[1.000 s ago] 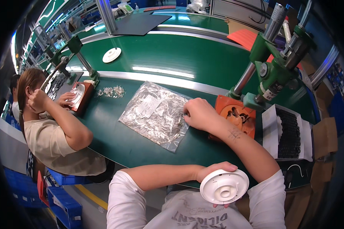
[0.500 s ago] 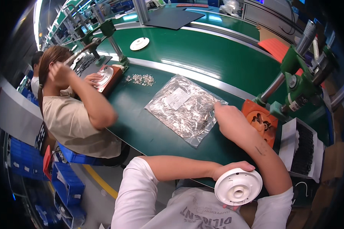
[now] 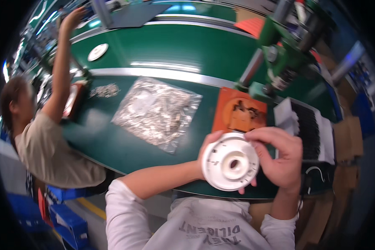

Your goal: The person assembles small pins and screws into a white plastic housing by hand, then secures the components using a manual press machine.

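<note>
A round white plastic cover (image 3: 225, 161) with a raised hub and a centre hole faces me over the bench's front edge. My left hand (image 3: 205, 150) grips it from behind and along its left side, most of its fingers hidden. At the upper right rim, my right hand (image 3: 279, 155) is closed with thumb and fingertips pinched together against the cover. Whatever is in that pinch is too small to make out. Beyond the hands lies a clear plastic bag (image 3: 156, 116) full of small metal pins. Just behind the cover sits an orange fixture (image 3: 222, 116) with a dark-edged recess.
A green hand press (image 3: 275, 62) rises behind the fixture. To the right stands a white box (image 3: 284, 116) of black parts. Loose metal pins (image 3: 105, 91) lie left of the bag. Another white cover (image 3: 98, 52) rests on the green belt. At left, a co-worker (image 3: 56, 146) raises an arm.
My right hand has left the bag's right edge and come to the cover's rim. The cover has risen with my left hand. The view has shifted right; the co-worker's arm has reached up.
</note>
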Motion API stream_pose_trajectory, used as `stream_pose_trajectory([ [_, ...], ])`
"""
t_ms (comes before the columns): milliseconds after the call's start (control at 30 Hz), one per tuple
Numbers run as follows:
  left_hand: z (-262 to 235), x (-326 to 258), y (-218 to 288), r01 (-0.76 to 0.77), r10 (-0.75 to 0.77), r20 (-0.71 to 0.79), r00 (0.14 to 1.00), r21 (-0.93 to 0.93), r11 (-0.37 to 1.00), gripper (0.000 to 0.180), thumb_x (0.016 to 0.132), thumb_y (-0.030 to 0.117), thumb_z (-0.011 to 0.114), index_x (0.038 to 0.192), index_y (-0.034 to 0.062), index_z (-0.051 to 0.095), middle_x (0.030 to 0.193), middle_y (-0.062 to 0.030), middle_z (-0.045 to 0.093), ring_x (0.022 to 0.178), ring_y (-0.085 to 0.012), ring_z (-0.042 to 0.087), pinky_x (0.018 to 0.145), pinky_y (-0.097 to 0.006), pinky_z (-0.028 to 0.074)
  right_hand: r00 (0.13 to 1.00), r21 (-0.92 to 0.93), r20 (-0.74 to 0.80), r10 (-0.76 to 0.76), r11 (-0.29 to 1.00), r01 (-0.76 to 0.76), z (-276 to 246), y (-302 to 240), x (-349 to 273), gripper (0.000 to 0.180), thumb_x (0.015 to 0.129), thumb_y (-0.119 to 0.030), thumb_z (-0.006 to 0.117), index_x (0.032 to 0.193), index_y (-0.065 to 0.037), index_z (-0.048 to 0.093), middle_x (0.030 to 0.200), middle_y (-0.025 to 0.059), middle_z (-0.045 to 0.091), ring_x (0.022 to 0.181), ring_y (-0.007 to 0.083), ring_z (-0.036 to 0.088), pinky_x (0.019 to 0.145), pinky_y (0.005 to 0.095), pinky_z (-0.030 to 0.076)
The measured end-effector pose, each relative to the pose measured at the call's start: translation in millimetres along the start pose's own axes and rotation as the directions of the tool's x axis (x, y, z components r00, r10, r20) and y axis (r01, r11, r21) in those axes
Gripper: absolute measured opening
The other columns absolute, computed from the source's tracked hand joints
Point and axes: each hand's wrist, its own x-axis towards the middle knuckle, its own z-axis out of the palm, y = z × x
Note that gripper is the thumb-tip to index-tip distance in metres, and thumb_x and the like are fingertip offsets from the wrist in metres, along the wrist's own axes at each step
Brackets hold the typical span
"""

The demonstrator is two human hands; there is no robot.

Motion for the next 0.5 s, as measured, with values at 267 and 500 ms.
stream_pose_trajectory([
  [267, -6.3, -4.9, -6.6, -0.022, 0.019, -0.086, 0.996, -0.030, 0.999, 0.105, 0.088, 0.082, 0.049, 0.158, 0.0036, 0.040, 0.147, -0.0352, 0.050, 0.125, -0.0632, 0.055, 0.095, -0.075, 0.051, 0.991, -0.041, -0.119, 0.060, 0.997, -0.065, -4.6, 2.3, -56.7, 0.019, 0.086, 0.011, 0.077, 0.104, 0.006, 0.077, 0.085, 0.0120, 0.077, 0.059, 0.0140, 0.071, 0.053, 0.0252, 0.054],
  [500, -8.6, -15.9, -13.8, -0.025, 0.022, -0.101, 0.995, -0.024, 0.999, 0.106, 0.089, 0.080, 0.050, 0.159, 0.0025, 0.039, 0.152, -0.0306, 0.048, 0.130, -0.0560, 0.055, 0.103, -0.072, 0.049, 0.992, -0.153, -0.047, -0.117, 0.982, 0.109, -3.8, 8.3, -65.4, 0.021, 0.075, 0.005, 0.083, 0.095, 0.004, 0.075, 0.082, 0.0126, 0.072, 0.069, 0.0258, 0.071, 0.062, 0.0339, 0.058],
])
